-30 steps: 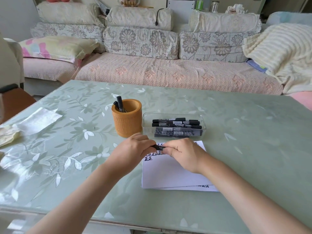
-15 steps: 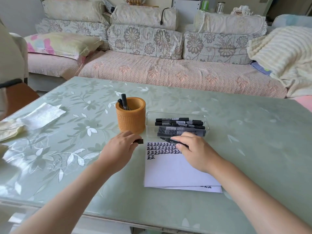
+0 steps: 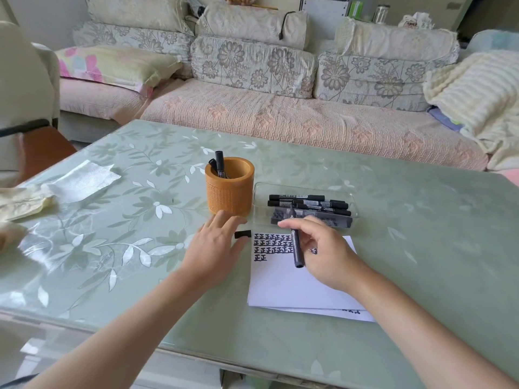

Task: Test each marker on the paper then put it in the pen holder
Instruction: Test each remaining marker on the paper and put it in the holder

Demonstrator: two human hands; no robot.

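My right hand [image 3: 323, 248] grips an uncapped black marker [image 3: 296, 248] over the white paper [image 3: 292, 284], which carries rows of black test marks at its top left. My left hand [image 3: 216, 248] lies flat on the table beside the paper and pinches the marker's black cap [image 3: 242, 234] at its fingertips. The orange pen holder [image 3: 229, 189] stands just beyond my left hand with two black markers [image 3: 219, 164] in it. A clear plastic tray [image 3: 306, 203] to its right holds several black markers.
The table [image 3: 421, 248] is green glass with a leaf pattern. Crumpled tissue and a folded white cloth [image 3: 81, 181] lie at its far left. A floral sofa [image 3: 280, 80] runs behind the table, and a chair stands at the left.
My hands pulled the cap off the marker and moved apart. My left hand went left with the cap; my right hand turned the marker upright over the paper.
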